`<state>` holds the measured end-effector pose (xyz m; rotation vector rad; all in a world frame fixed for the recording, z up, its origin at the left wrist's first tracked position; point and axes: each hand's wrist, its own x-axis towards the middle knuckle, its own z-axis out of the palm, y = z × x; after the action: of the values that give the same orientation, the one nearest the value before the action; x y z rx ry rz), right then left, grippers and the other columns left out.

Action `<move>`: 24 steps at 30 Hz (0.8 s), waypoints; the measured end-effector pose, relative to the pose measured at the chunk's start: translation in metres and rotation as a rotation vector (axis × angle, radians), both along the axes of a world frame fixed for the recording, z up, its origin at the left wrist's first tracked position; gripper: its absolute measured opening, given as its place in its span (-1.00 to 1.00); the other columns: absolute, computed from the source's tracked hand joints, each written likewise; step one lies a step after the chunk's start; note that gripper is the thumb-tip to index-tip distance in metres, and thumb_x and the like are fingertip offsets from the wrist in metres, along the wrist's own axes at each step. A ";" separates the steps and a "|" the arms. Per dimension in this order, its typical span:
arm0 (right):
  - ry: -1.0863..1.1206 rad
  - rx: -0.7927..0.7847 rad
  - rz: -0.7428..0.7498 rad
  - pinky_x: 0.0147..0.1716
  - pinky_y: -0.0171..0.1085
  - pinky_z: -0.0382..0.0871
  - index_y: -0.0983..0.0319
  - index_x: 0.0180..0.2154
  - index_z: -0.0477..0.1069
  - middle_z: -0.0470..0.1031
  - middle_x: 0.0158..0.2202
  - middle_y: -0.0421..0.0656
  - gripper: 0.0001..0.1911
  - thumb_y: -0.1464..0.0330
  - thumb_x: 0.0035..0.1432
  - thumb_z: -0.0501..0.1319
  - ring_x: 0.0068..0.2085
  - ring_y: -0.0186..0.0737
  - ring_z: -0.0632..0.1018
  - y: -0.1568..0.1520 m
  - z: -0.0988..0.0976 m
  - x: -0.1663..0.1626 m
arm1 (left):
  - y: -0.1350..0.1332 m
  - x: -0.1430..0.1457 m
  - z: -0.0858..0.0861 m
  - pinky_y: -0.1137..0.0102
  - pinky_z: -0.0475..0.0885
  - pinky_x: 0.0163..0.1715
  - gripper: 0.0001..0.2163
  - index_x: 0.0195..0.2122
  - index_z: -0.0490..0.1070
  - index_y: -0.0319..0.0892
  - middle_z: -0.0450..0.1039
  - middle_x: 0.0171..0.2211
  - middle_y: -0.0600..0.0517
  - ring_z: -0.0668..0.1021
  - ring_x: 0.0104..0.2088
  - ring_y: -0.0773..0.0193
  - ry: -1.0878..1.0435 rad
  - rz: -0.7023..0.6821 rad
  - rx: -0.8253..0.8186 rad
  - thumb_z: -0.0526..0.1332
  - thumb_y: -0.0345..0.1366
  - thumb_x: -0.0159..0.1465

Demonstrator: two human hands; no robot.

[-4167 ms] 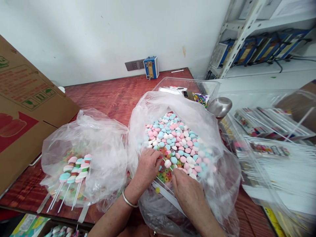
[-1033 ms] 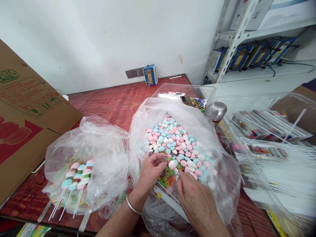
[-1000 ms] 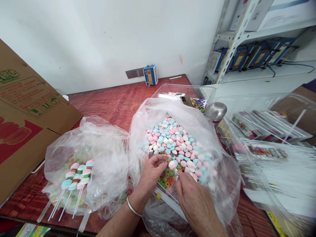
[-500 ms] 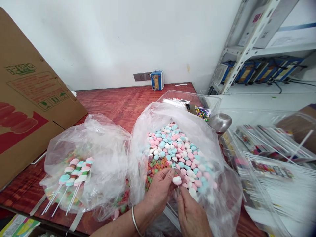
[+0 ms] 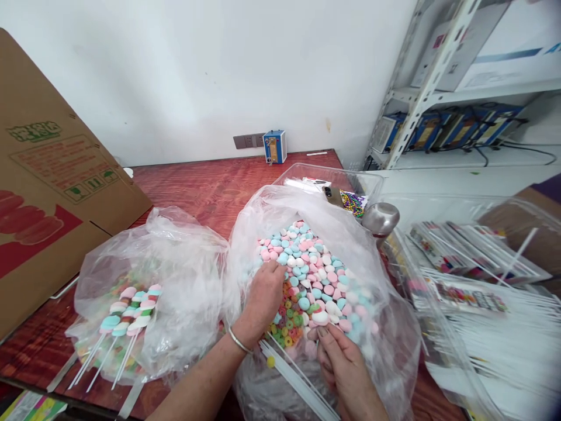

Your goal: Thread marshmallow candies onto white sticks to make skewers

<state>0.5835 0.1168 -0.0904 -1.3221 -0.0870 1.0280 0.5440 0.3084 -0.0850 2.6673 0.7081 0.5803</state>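
L hand (image 5: 263, 294) in candy bag (image 5: 274, 204) | R hand (image 5: 340, 365) by white candy (image 5: 319, 317)

Two bare hands, left hand (image 5: 263, 295) near centre, right hand (image 5: 344, 365) nearer and further right, bare forearms running in from the near edge, thin silver bangle (image 5: 239, 341) round the left wrist, short plain fingernails, creased knuckles, lined backs of hands
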 end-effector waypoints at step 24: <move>-0.147 0.063 0.055 -0.70 -0.38 -0.22 0.21 -0.27 0.42 -0.02 -0.63 -0.40 -0.53 -0.08 0.15 0.15 -0.64 -0.45 -0.06 -0.014 -0.014 0.010 | 0.001 0.024 0.014 0.35 0.35 -0.17 -0.73 -0.21 0.43 -0.17 0.41 -0.17 -0.04 0.43 -0.16 0.18 0.255 -0.275 0.185 0.03 -0.62 0.26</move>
<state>0.5932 0.1030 -0.1039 -1.3430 -0.2661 0.9659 0.5682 0.3095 -0.0711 2.9766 0.3511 0.2460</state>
